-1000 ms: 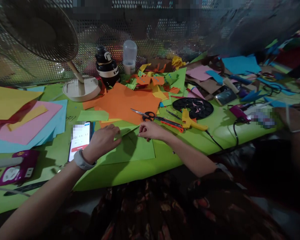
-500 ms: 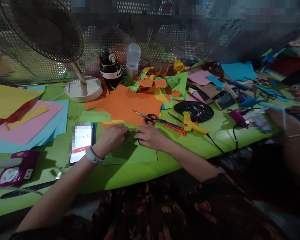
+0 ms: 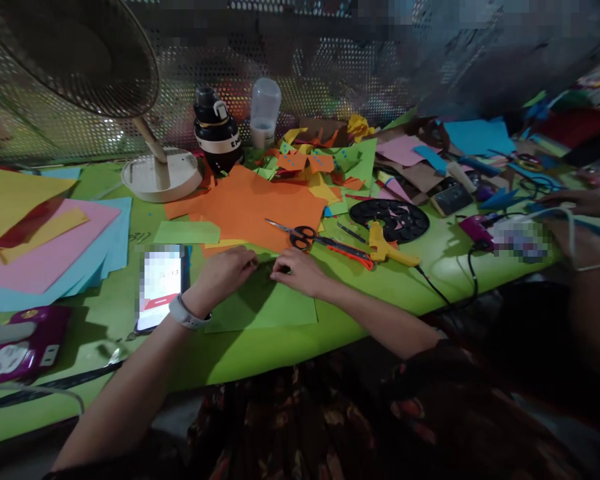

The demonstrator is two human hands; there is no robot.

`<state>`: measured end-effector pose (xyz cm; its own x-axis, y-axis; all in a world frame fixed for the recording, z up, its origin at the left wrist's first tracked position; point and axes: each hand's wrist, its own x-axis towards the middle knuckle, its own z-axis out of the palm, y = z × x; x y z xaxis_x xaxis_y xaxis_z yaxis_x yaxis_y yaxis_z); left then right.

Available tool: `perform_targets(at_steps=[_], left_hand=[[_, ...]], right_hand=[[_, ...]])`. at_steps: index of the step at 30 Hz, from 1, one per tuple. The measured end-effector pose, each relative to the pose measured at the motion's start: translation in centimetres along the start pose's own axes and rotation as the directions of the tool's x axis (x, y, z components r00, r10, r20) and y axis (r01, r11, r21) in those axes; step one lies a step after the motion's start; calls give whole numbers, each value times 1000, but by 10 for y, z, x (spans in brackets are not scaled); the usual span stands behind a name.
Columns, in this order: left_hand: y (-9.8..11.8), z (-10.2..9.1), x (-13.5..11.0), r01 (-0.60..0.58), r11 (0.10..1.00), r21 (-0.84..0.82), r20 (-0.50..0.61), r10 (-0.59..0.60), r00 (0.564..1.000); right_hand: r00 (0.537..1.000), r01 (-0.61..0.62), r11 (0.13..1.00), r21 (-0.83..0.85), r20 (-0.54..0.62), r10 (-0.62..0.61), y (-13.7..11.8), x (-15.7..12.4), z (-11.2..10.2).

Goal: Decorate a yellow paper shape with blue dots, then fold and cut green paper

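A green sheet of paper (image 3: 270, 310) lies flat near the front edge of the table, under both hands. My left hand (image 3: 223, 272), with a pale watch band on the wrist, rests over its left side, fingers curled and closed. Opposite it, a small gap away, my right hand (image 3: 300, 272) has its thumb and fingers pinched together over the sheet. What sits between the fingertips of either hand is too small and dark to name. Just beyond the right hand are scissors (image 3: 303, 236) and an orange-edged cutter knife (image 3: 347, 253). A lit phone (image 3: 161, 287) lies beside my left wrist.
Orange paper (image 3: 260, 203) and scraps cover the table behind my hands. A yellow glue gun (image 3: 387, 248), black palette (image 3: 407, 220), black bottle (image 3: 219, 143) and fan (image 3: 155, 177) stand around. Purple power strip (image 3: 27, 343) sits left; another person's arm (image 3: 587, 247) reaches in at right.
My right fingertips have drawn slightly closer together and a little away from the left hand. The view has shifted slightly; the sheet and tools lie about as before.
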<state>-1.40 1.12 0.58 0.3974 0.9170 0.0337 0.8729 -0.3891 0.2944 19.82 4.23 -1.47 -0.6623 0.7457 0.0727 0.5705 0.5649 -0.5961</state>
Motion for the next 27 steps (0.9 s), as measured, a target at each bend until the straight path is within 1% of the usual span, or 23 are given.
perform_targets(at_steps=[2,5,6,9,12,14,16,20,23,27], left_hand=[[5,-3,-3,-4,999,42,-32,6,999],[18,-8,-11,-10,990,137,-118,27,993],[23,-9,-14,-11,990,141,-123,29,992],[33,-7,-21,47,997,69,-58,-43,997],[34,-1,-24,143,988,-58,-14,-144,989],[31,3,-24,164,976,-140,-5,-166,986],[28,6,-23,145,976,-163,-6,-148,989],[30,7,-25,89,995,-41,-26,-90,996],[37,7,-28,63,995,77,1,-63,998],[43,6,-30,9,984,179,29,-15,999]], right_hand=[[999,-33,999,-18,-12,33,-1,0,2],[999,-41,998,-37,-21,40,-1,0,4],[999,-41,998,-38,-23,41,-1,0,5],[997,-65,998,-14,-31,65,-2,0,5],[995,-88,996,11,-35,89,-4,0,3],[995,-91,996,10,-36,91,-4,0,3],[996,-80,997,-2,-41,80,-5,-1,4],[994,-87,996,-31,-70,85,-6,-2,7],[988,-126,992,-33,-92,122,-6,-2,8],[994,-83,997,0,-72,83,-3,-2,7]])
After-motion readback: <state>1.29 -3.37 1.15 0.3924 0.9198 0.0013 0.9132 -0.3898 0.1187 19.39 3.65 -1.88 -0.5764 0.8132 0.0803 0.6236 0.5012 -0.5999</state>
